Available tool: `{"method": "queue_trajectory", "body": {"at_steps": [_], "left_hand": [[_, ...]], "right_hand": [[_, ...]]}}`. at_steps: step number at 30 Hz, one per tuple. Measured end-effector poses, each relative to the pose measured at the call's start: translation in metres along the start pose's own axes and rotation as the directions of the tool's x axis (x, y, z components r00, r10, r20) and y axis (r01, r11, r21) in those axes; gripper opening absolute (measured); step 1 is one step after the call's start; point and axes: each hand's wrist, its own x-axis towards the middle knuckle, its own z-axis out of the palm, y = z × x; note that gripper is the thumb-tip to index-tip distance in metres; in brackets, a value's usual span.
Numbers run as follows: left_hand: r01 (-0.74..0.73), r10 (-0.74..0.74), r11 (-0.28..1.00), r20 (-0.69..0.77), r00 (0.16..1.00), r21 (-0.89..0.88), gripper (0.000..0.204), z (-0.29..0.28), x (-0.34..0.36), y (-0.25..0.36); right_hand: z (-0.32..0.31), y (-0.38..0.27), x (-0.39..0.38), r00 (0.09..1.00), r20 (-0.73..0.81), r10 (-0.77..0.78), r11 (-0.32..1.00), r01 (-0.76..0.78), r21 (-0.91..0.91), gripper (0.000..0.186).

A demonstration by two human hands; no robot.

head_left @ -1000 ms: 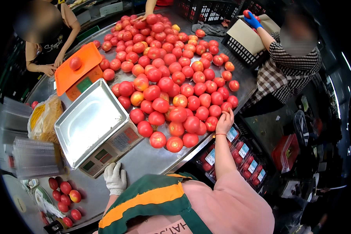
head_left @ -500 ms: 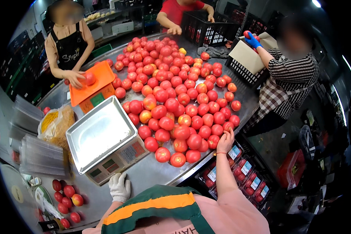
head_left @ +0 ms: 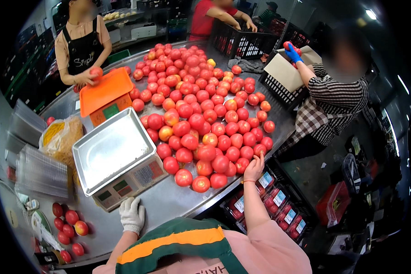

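Round red tomatoes [head_left: 197, 121], some blotched yellow, are heaped across the middle of a shiny stainless-steel table [head_left: 166, 212], with a smaller loose bunch off at the near left. Next to the heap there's a scale with a silver metal pan [head_left: 114, 150], and beyond it an orange plastic tray [head_left: 106, 93]. Left side has stacked clear plastic containers [head_left: 43, 176] and a see-through bag of yellowish stuff [head_left: 61, 137]. Room's pretty dim, with black plastic crates at the far end and a red basket [head_left: 333, 198] on the floor. Below the table's right edge, a black crate [head_left: 308, 205] holds labelled packs of tomatoes.

Hands-wise: white-gloved left hand [head_left: 132, 214] rests fingers-out on the metal by the scale. Bare right hand [head_left: 254, 168] has its fingertips on a tomato at the heap's near right edge; can't tell if it's actually gripped. Both are placed much like a second ago.

What's different: the tomato on the orange tray is now in the hand of the person in a black apron [head_left: 83, 51], and the person in red [head_left: 203, 18] now has both hands at the far crate instead of one by the heap.
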Motion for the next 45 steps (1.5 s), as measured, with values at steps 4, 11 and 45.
{"method": "queue_trajectory", "body": {"at_steps": [4, 11, 45], "left_hand": [[0.021, -0.021, 1.000, 0.011, 1.000, -0.019, 0.031, -0.003, -0.001, 0.003], [0.014, -0.014, 1.000, 0.011, 1.000, 0.003, 0.031, -0.003, -0.004, -0.002], [0.021, -0.021, 1.000, -0.007, 1.000, -0.019, 0.028, -0.005, 0.002, -0.002]], "right_hand": [[-0.003, -0.003, -0.002, 1.000, 0.019, -0.008, 1.000, 0.008, -0.014, 0.027], [-0.003, -0.008, -0.009, 0.998, -0.021, -0.056, 0.998, 0.056, 0.006, 0.028], [-0.010, -0.009, -0.011, 0.938, 0.278, 0.206, 0.955, -0.131, -0.268, 0.034]]}}
